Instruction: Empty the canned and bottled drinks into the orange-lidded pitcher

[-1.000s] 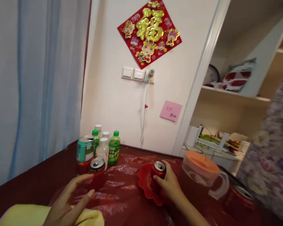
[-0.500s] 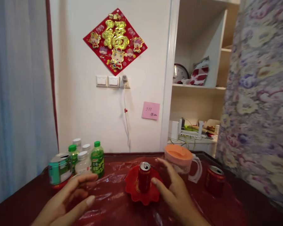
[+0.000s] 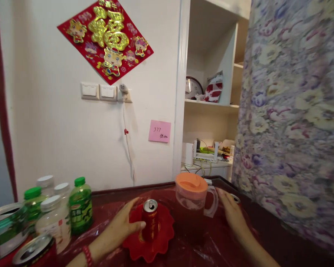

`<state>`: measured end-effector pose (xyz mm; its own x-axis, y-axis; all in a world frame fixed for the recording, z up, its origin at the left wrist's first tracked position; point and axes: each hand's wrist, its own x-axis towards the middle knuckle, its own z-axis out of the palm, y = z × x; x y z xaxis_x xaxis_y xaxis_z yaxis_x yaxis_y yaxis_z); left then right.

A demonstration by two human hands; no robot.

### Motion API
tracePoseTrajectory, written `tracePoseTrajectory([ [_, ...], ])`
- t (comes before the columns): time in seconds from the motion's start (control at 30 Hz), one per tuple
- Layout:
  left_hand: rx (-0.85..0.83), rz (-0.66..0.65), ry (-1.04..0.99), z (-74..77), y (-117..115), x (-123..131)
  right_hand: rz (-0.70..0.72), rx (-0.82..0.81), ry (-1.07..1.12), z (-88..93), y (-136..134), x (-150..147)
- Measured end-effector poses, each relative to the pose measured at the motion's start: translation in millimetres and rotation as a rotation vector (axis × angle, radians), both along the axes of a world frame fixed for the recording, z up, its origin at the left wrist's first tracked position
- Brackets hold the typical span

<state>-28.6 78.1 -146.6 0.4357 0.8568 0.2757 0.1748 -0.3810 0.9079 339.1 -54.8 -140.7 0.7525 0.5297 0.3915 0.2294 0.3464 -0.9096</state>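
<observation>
A slim red drink can (image 3: 150, 221) stands upright on a red scalloped plate (image 3: 165, 237). My left hand (image 3: 125, 222), with a red bead bracelet on the wrist, is at the can's left side. Its thumb tip is close to the can and its fingers are apart; whether it touches cannot be made out. Over on the right, my right hand (image 3: 230, 205) stretches out with straight fingers beside another red can (image 3: 235, 199), hiding most of it. Just left of that hand is the handle of a clear pitcher (image 3: 190, 200) with an orange lid.
Green-capped bottles (image 3: 80, 207) and white-capped bottles (image 3: 54, 222) crowd the left side. A green-and-white can (image 3: 7, 231) and a wide red can (image 3: 35, 250) are at the lower left. A wall (image 3: 153, 163) bounds the table's back; a floral curtain (image 3: 289, 129) hangs at right.
My view has turned right. My left hand has moved from near the bottles to the slim can. My right hand has left that can's side and moved right, past the pitcher, to the other red can.
</observation>
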Motion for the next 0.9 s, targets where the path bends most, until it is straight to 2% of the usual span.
tracePoseTrajectory([
  [0.07, 0.023, -0.033, -0.005, -11.4, 11.2, 6.7, 0.070, -0.006, 0.055, -10.2, 9.3, 0.8],
  [0.13, 0.017, -0.065, -0.005, -15.9, 16.8, 13.9, 0.133, 0.005, 0.112, -16.4, 16.7, -2.2],
  [0.33, -0.099, -0.162, -0.015, -14.5, 17.5, 31.7, 0.173, 0.090, 0.258, -27.8, 31.4, -11.7],
  [0.57, -0.110, -0.179, -0.064, -10.5, 15.6, 31.7, 0.188, 0.151, 0.356, -27.4, 32.9, -13.1],
  [0.63, -0.101, -0.164, -0.042, -8.1, 13.2, 32.2, 0.209, 0.158, 0.380, -24.8, 30.8, -13.4],
  [0.8, 0.047, -0.011, 0.051, -7.8, 12.5, 32.0, 0.243, 0.159, 0.431, -19.9, 29.9, -16.2],
  [0.9, 0.034, -0.033, 0.060, -10.0, 14.9, 29.1, 0.227, 0.161, 0.451, -19.2, 33.2, -20.2],
])
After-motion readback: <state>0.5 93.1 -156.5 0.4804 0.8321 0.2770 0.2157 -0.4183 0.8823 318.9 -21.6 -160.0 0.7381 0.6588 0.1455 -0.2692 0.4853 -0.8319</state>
